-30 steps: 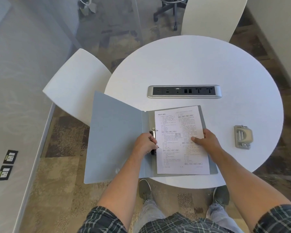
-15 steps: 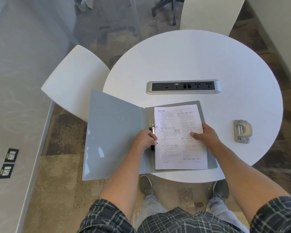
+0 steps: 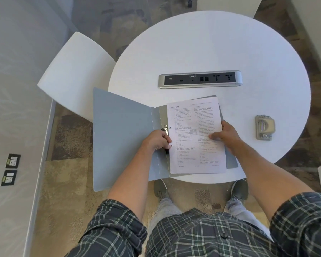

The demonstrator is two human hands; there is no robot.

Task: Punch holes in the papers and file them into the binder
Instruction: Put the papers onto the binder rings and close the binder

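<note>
Your left hand (image 3: 158,141) has its fingers curled shut around the binder's ring clip (image 3: 166,131); your right hand (image 3: 224,135) pinches the papers (image 3: 195,138) at their right edge, thumb on top. The papers lie in the open binder (image 3: 122,138) at the desk's (image 3: 211,49) near edge, its cover overhanging left. They look thin, limp and easily torn at the holes, so hold them flat by the edges. The punch (image 3: 264,127) sits near the right edge.

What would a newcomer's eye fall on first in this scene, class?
First, the printed papers lying in the open grey binder at the near edge of the round white table, the left hand at the ring clasp and the right hand holding the sheets. Next, the hole punch sitting alone to the right.
</note>
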